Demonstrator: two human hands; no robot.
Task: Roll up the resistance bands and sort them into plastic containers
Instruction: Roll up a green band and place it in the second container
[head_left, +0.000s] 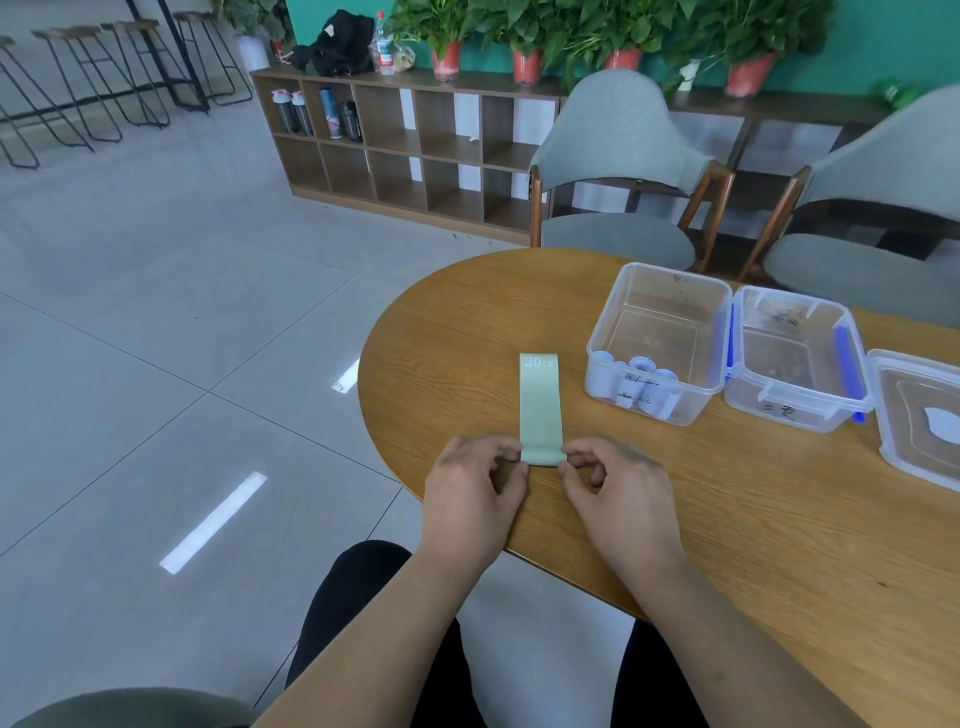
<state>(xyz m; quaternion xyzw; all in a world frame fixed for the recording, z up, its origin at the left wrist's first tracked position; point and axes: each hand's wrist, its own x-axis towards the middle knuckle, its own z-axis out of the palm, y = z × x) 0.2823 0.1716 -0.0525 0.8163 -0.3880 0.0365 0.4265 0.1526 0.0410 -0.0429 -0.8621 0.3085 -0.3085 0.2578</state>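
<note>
Now at work on a round wooden table (441, 358), a seated person pinches the near end of a flat, pale green resistance band (540, 410) printed "30 LB". The left hand (470, 488) grips the band's left corner with curled fingers and thumb. The right hand (618, 493) does the same at the right corner, so both hands hold the band between them. The strip lies flat on the wood and stretches straight away from the fingertips, its printed end farthest from the hands.

Beyond and to the right of the right hand stands a clear rectangular plastic container (675, 291). It holds several rolled pale bluish-white bands (636, 384) bunched at its near end. Touching that box on the side away from the hands is a second clear plastic container with blue clips (795, 317). Farther right again, a clear plastic lid (914, 400) lies flat on the table.

Two grey upholstered chairs with wooden legs (618, 140) stand past the table's far edge, well beyond both hands.
</note>
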